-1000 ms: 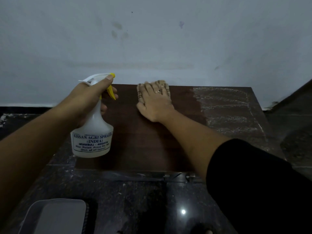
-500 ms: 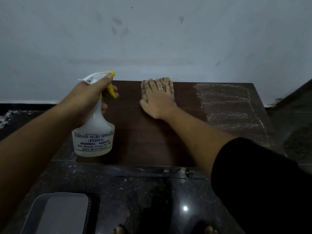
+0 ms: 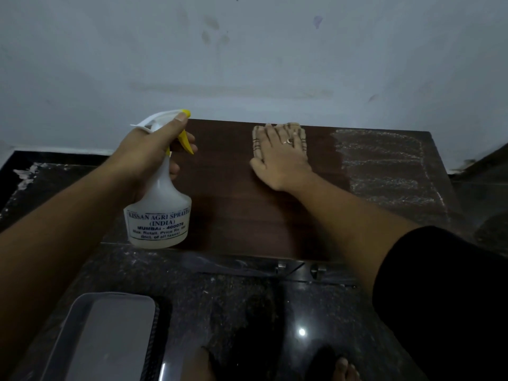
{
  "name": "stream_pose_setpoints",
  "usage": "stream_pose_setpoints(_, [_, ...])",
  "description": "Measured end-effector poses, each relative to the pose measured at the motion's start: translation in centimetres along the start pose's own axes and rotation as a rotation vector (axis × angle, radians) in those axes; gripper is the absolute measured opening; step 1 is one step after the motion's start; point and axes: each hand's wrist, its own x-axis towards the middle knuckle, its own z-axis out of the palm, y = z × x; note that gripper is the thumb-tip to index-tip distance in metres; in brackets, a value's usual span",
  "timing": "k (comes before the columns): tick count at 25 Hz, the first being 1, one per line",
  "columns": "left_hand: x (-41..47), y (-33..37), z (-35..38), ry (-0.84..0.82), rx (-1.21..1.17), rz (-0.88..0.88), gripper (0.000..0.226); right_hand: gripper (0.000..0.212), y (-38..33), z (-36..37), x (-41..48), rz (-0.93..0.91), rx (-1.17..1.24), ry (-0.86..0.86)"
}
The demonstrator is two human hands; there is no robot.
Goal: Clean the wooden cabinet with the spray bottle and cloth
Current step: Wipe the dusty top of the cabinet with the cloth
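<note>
A grey tray (image 3: 110, 334) sits nearest, on the dark floor (image 3: 247, 298). Beyond it the left hand (image 3: 148, 152) grips the bottle (image 3: 159, 215) by the neck, thumb on top, nozzle aimed right across the cabinet (image 3: 233, 215). Farther back, close to the wall (image 3: 247, 64), the right hand (image 3: 280, 158) lies flat with straight fingers, pressing the cloth (image 3: 301, 133) onto the cabinet top. A whitish streaked patch (image 3: 384, 166) lies just right of the cloth. The right hand is nearer to it, so the next wipe likely goes rightward.

Spray bottle (image 3: 158, 204) left of cloth (image 3: 298, 132), atop cabinet (image 3: 233, 210).
</note>
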Motion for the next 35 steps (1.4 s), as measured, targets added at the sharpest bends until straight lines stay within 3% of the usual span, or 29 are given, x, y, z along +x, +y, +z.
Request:
stream_pose_setpoints(3, [-0.5,-0.6,-0.6,-0.002,-0.007,-0.003,0.052,0.079,2.8,0.0,-1.1,0.116,-0.020,0.041])
stream_pose_setpoints(6, [-0.7,-1.2,-1.3,-0.008,-0.019,0.010,0.051,0.082,1.3,0.1,-1.6,0.263,-0.012,0.023])
stream_pose_setpoints(10, [-0.8,-1.2,-1.8,-0.002,-0.012,0.006,0.048,0.084,-5.1,0.9,-2.6,0.069,-0.001,0.025])
stream_pose_setpoints(13, [-1.1,-1.1,-1.8,0.005,-0.012,-0.004,0.050,0.080,-3.5,1.1,-4.5,-0.056,-0.017,0.031])
stream_pose_setpoints(17, [-2.5,-2.2,-2.3,0.004,-0.020,-0.002,0.049,0.082,1.9,0.5,-5.1,0.122,-0.057,0.041])
stream_pose_setpoints(19, [-3.1,-2.4,-2.0,0.010,-0.021,-0.021,0.051,0.084,0.8,0.5,-4.8,0.219,-0.055,0.040])
stream_pose_setpoints(22, [-3.9,-1.9,-0.3,-0.007,-0.008,-0.004,0.048,0.085,-2.6,1.2,-7.0,0.093,-0.037,0.056])
stream_pose_setpoints(25, [-4.5,-1.3,1.6,-0.037,-0.051,0.048,0.040,0.082,-0.3,1.2,-10.0,-0.057,-0.036,0.045])
stream_pose_setpoints(28, [-4.9,-1.0,2.9,-0.072,-0.060,0.065,0.038,0.081,3.9,0.4,-8.8,0.066,-0.060,0.041])
stream_pose_setpoints(31, [-4.8,-0.8,4.0,-0.085,-0.025,0.074,0.038,0.086,2.3,0.4,-7.3,0.181,-0.051,0.048])
stream_pose_setpoints(35, [-4.1,0.0,5.3,-0.095,-0.002,0.070,0.036,0.084,1.8,1.0,-10.2,-0.068,-0.035,0.046])
